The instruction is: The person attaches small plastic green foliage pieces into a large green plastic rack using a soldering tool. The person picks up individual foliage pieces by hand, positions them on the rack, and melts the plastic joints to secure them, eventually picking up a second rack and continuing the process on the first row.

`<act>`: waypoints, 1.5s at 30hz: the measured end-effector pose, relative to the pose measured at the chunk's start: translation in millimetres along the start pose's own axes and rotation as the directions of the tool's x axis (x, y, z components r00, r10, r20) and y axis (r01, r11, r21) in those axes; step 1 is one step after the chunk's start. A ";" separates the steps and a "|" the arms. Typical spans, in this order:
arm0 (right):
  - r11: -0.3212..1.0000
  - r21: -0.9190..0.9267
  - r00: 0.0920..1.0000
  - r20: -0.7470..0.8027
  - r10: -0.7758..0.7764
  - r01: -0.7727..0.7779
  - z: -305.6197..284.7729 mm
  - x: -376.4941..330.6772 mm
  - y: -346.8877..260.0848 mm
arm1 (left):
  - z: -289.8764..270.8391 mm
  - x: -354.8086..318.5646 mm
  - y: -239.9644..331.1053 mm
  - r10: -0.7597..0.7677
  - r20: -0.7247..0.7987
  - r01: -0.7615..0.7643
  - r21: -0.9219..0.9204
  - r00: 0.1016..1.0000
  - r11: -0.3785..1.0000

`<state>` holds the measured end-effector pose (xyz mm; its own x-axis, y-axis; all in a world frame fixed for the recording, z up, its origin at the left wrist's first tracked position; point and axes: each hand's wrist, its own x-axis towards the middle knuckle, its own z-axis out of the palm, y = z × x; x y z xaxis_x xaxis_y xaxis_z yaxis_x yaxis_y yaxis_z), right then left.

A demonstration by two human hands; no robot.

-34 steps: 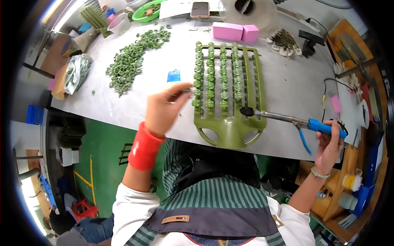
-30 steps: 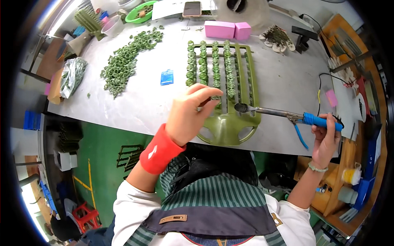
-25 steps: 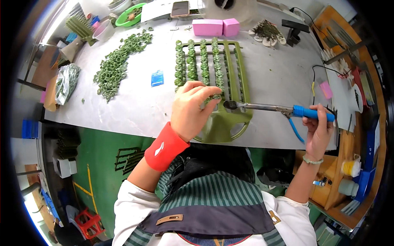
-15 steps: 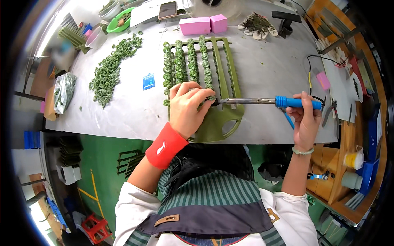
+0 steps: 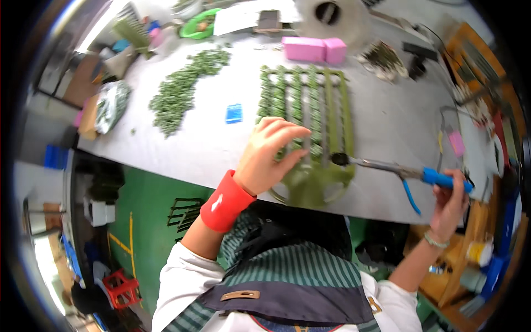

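Observation:
A soldering iron with a blue handle and metal shaft is held by its handle in my right hand. Its broad dark tip sits at the right of the rack's lower end, apart from my left hand. That hand, with a red wristband, hovers over the left lower part of an olive-green slatted rack, thumb and fingers apart with nothing seen between them. Small green ring-like pieces line several slats on the left of the rack. The slats at its right look bare or partly hidden by blur.
A heap of green pieces lies left of a blue packet. Behind the rack are pink blocks, a phone and a green basin. Blue-handled pliers lie under the iron. Gloves rest back right.
My left hand has come off the row of pieces and its fingers have parted. The iron's tip has drawn back to the right, away from that hand. The whole view has shifted.

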<state>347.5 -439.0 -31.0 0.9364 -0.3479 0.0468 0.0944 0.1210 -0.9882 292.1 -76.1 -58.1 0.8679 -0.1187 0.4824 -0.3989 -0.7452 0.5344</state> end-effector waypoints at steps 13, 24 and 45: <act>0.998 0.046 0.999 -0.007 -0.046 0.047 19.4 21.5 -4.6 | -131.9 -36.9 -226.4 -0.808 -0.217 0.759 0.535 0.547 0.371; 0.996 0.062 0.997 -0.051 -0.059 0.062 45.6 31.5 -11.8 | -72.2 54.3 -297.8 -0.175 -0.158 0.234 0.732 0.972 0.640; 0.994 0.105 0.998 -0.047 -0.033 0.038 77.0 61.3 20.0 | -41.3 107.2 -129.7 -0.432 0.282 0.515 -0.494 0.857 0.700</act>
<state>432.8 -386.4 -36.6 0.9156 -0.3953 0.0727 0.1651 0.2049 -0.9647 424.7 34.9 -47.1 0.9993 0.0350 -0.0131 0.0217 -0.2590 0.9656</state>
